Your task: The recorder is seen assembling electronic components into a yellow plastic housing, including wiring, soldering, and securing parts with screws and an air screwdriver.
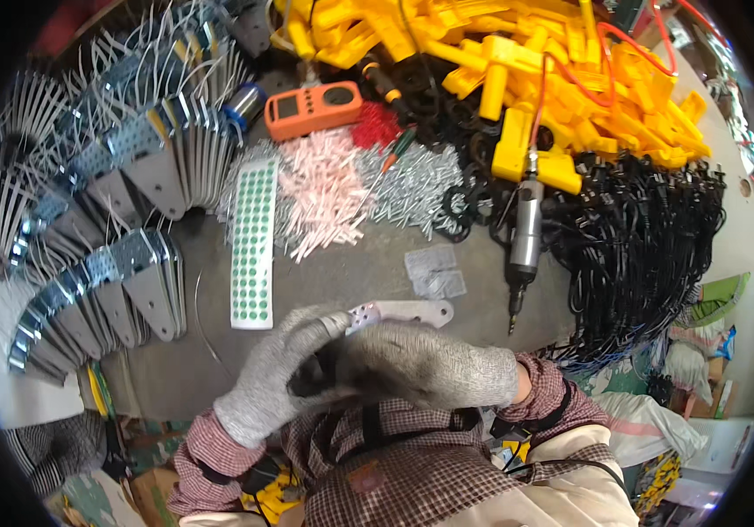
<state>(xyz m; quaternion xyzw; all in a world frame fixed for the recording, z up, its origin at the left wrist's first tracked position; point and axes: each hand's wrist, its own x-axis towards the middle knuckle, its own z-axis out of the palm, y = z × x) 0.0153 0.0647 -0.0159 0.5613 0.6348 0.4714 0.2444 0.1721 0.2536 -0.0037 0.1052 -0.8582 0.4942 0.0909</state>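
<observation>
My left hand [276, 373], in a grey work glove with a dark palm, has its fingers closed at the left end of a flat silver metal bracket [412, 311]. The bracket has small holes, and its rounded end points right. My right hand [430, 364], gloved alike, lies across just below the bracket and reaches toward my left palm. Its fingers are dark and smeared, so I cannot make out whether they grip anything. Beyond the bracket lie small clear plastic pieces [435, 271]. A silver power screwdriver [526, 230] hangs bit-down on the right.
Rows of metal brackets with white wires [157, 180] fill the left. A sheet of green dots [254, 246], pink sleeves [324, 189], screws [416, 193] and an orange meter [314, 110] lie ahead. Yellow plastic housings [518, 70] and black power cords [627, 246] are piled right.
</observation>
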